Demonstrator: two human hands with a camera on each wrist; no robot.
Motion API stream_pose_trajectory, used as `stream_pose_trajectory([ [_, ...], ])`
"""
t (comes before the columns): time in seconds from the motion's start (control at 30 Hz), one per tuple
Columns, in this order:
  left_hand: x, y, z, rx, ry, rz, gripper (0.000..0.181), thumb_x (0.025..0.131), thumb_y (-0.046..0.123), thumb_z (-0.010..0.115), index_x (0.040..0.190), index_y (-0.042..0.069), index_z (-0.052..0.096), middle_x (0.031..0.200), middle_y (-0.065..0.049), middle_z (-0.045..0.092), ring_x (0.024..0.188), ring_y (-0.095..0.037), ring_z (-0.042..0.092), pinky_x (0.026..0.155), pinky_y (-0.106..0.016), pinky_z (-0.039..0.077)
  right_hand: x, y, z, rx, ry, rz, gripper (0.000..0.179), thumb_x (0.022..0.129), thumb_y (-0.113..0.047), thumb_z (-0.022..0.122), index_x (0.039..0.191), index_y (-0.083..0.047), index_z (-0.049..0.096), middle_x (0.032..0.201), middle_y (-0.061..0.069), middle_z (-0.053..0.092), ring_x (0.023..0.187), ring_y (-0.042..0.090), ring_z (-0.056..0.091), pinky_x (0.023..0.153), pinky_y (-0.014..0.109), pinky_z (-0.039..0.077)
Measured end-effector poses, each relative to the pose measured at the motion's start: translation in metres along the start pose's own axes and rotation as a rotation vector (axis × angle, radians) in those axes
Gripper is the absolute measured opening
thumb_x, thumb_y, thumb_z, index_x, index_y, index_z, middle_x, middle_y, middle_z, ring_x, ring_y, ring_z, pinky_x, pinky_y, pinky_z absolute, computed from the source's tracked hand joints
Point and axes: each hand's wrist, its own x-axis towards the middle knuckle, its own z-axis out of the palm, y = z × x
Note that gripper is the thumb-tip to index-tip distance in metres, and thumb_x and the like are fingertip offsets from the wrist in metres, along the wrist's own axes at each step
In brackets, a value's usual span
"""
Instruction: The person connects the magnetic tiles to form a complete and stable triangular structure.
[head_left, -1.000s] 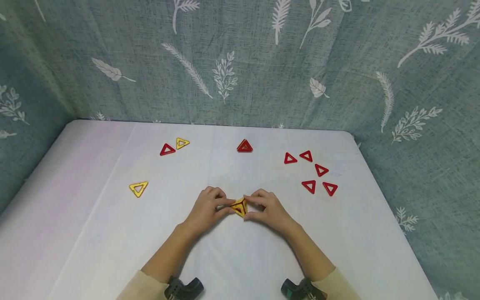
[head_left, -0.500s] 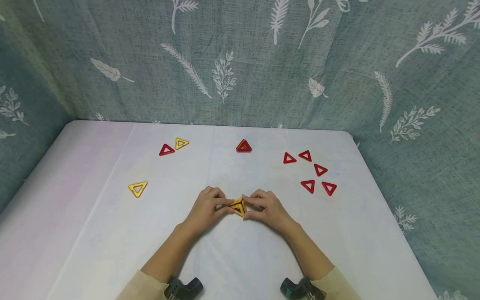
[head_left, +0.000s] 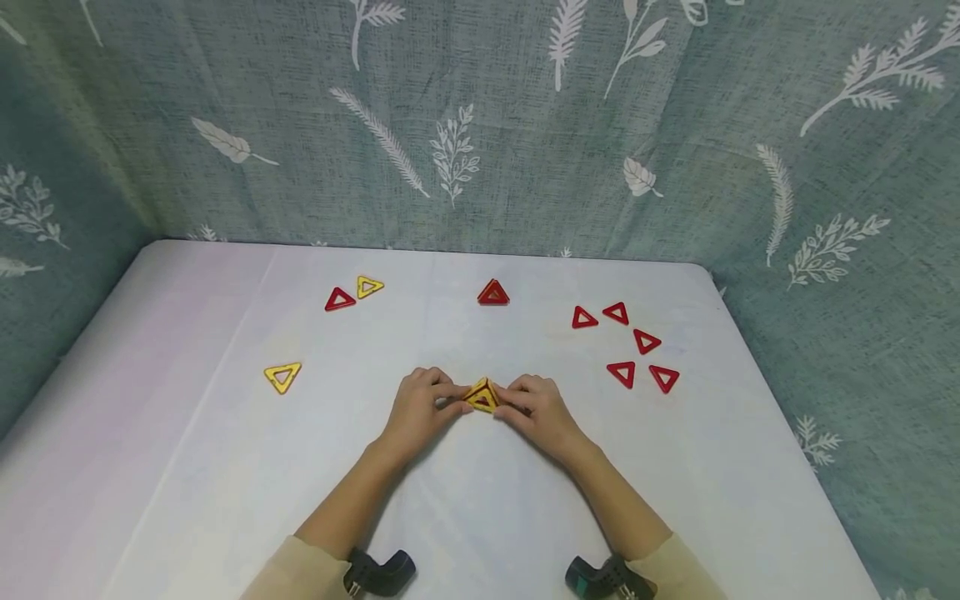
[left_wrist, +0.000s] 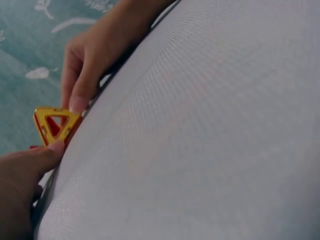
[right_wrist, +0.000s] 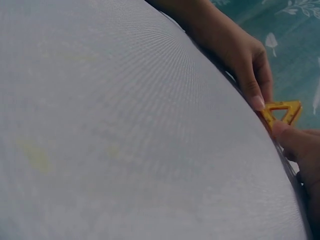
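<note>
A small pyramid of triangular magnetic tiles (head_left: 474, 406), yellow with red edges showing, stands at the middle of the white table between my two hands. My left hand (head_left: 420, 408) holds its left lower corner between thumb and index finger. From the other side my right hand (head_left: 542, 412) holds the right lower corner, also with thumb and fingertips. In the left wrist view a yellow face of the pyramid (left_wrist: 46, 109) is turned towards me, with red behind its opening. The right wrist view shows the yellow tile (right_wrist: 285, 104) between both thumbs. The pyramid's far side is hidden.
A red pyramid-like piece (head_left: 492, 286) stands at the back centre. Several red triangle tiles (head_left: 621, 365) lie at the right. Left back lie a red tile (head_left: 340, 306) and a yellow tile (head_left: 361, 287); another yellow tile (head_left: 282, 367) lies nearer. A leaf-patterned curtain (head_left: 300, 183) borders the table.
Both hands have shifted the pyramid slightly away from my body and turned it, so one yellow face now points towards me. The loose tiles keep their places on the table.
</note>
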Motion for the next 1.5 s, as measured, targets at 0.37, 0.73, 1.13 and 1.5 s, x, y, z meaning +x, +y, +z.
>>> stream_pose_trajectory([
  [0.37,0.017,-0.001,0.009,0.019,0.013,-0.057,0.028,0.078,0.031,0.076,0.102,0.016,0.075,0.086,0.003,0.06,0.085,-0.018,0.051,0.086,-0.04,0.034,0.009,0.005,0.003,-0.018,0.022,0.09,0.039,0.077,-0.014,0.076,0.112,0.001,0.068,0.085,0.005,0.061,0.075,0.017,0.054,0.069,0.031,0.04],
  [0.73,0.054,-0.004,0.013,0.035,0.052,-0.122,0.026,0.081,0.03,0.074,0.104,0.017,0.074,0.09,0.001,0.064,0.085,-0.02,0.052,0.087,-0.04,0.033,0.038,0.021,0.002,-0.074,0.012,0.239,0.038,0.084,-0.018,0.071,0.118,-0.001,0.064,0.086,0.009,0.062,0.074,0.02,0.053,0.068,0.033,0.039],
  [1.13,0.065,-0.006,0.02,0.051,0.029,-0.143,0.026,0.084,0.03,0.071,0.107,0.017,0.073,0.093,-0.001,0.066,0.087,-0.02,0.053,0.088,-0.041,0.033,0.043,0.031,0.004,-0.117,-0.002,0.324,0.039,0.087,-0.023,0.068,0.122,-0.006,0.063,0.086,0.008,0.061,0.075,0.021,0.051,0.072,0.034,0.035],
  [1.5,0.083,-0.004,0.023,0.102,0.033,-0.259,0.03,0.087,0.038,0.066,0.112,0.022,0.072,0.097,-0.001,0.068,0.09,-0.021,0.055,0.086,-0.044,0.026,0.063,0.045,0.001,-0.162,-0.019,0.388,0.04,0.089,-0.03,0.065,0.125,-0.014,0.062,0.088,0.006,0.062,0.076,0.02,0.051,0.07,0.034,0.03],
])
